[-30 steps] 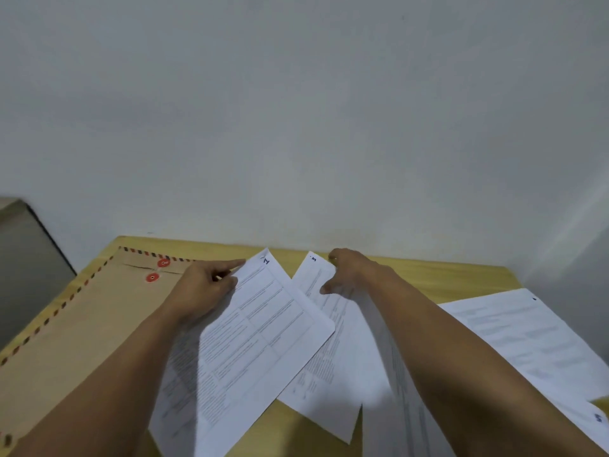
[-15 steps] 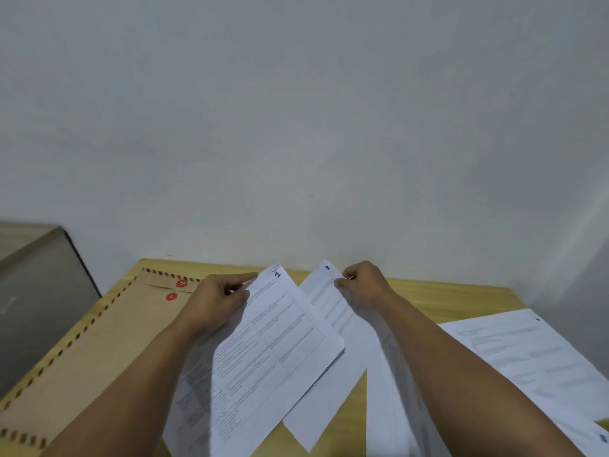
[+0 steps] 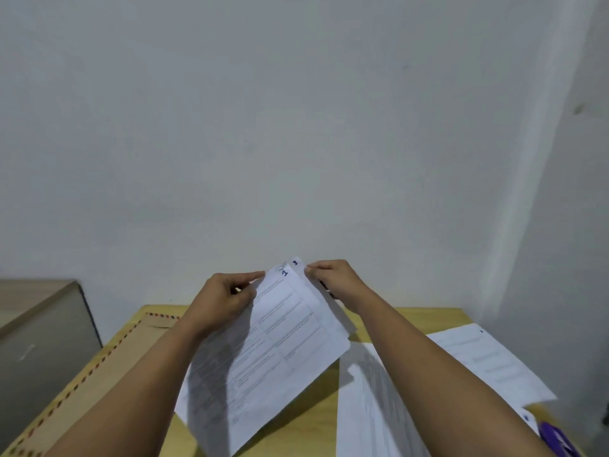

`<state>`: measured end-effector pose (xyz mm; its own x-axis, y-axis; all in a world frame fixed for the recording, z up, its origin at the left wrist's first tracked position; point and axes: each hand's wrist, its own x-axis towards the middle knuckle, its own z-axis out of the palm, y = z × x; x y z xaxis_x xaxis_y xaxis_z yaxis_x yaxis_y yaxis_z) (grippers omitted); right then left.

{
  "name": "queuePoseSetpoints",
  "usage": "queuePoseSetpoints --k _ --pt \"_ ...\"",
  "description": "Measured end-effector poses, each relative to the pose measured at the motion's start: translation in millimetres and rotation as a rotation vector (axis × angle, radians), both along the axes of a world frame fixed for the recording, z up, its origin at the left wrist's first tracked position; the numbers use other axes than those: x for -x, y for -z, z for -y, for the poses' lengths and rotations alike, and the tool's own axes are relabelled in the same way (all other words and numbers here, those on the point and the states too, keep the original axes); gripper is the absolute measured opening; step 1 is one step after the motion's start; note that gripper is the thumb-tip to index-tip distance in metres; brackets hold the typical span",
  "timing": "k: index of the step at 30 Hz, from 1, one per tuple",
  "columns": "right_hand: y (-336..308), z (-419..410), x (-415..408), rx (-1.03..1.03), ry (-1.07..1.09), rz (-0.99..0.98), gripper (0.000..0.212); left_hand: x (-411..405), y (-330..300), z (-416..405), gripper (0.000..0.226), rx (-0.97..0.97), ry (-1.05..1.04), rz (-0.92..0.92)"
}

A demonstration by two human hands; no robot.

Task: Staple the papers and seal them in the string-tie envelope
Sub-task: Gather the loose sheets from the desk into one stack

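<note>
Head view, papers: two printed sheets (image 3: 280,351) are held up off the table, overlapped, the front one marked with a handwritten number at its top corner and the back one peeking out behind with its own number.
Left hand: the left hand (image 3: 224,301) pinches the top left edge of the front sheet between thumb and fingers.
Right hand: the right hand (image 3: 333,278) pinches the top right corner of the back sheet, just beside the left hand's grip.
Step in hand: likely squaring the numbered sheets into one stack before stapling; the corners are not yet flush.
Other papers: more sheets (image 3: 487,361) lie flat on the right of the table, and another sheet (image 3: 372,404) lies near, under the right forearm; these probably belong to the same set.
Envelope: the brown envelope (image 3: 108,357) with a red-and-blue striped border lies flat on the left of the table, mostly hidden by the left arm; its string tie is not visible.
Stapler: none can be made out; a purple object (image 3: 557,440) at the near right edge is too cut off to identify.
Table: the yellow wooden table (image 3: 405,318) stands against a plain wall, with a grey cabinet (image 3: 39,324) to its left.
Risk, order: collecting sheets out of number order, since some remain scattered.
Risk, alignment: the light pinch lets the sheets slide askew, so a staple could catch only one.
Risk, sweep: the right forearm could drag the sheet beneath it off the near edge.
</note>
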<state>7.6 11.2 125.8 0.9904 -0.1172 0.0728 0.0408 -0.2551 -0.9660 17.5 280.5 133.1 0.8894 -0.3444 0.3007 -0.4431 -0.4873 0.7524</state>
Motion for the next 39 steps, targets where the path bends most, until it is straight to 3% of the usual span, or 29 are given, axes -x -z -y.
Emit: queuePoseSetpoints --k 7,14,21,25,28,39 --pt "-21.1 -10.1 28.5 -0.179 -0.075 0.008 0.020 21.2 -18.8 11.7 0.041 -0.004 -0.036 0.075" --pt "-23.8 -11.6 41.5 -0.161 -0.113 0.122 0.014 30.8 -25.7 15.5 0.040 0.029 -0.042 0.106" --pt "-23.1 -11.8 42.0 -0.174 -0.079 0.132 0.020 30.7 -24.7 12.3 0.041 0.100 -0.055 0.116" --pt "-23.1 -7.5 50.3 -0.250 -0.049 0.124 0.032 24.7 -23.5 13.6 0.026 0.066 -0.003 0.056" --pt "-19.7 1.2 61.7 -0.327 -0.001 0.122 0.022 22.2 -22.5 22.3 0.022 0.029 0.049 0.053" --pt "21.2 32.6 72.8 -0.350 0.136 0.065 0.020 17.6 3.4 68.2 0.026 -0.038 0.094 0.024"
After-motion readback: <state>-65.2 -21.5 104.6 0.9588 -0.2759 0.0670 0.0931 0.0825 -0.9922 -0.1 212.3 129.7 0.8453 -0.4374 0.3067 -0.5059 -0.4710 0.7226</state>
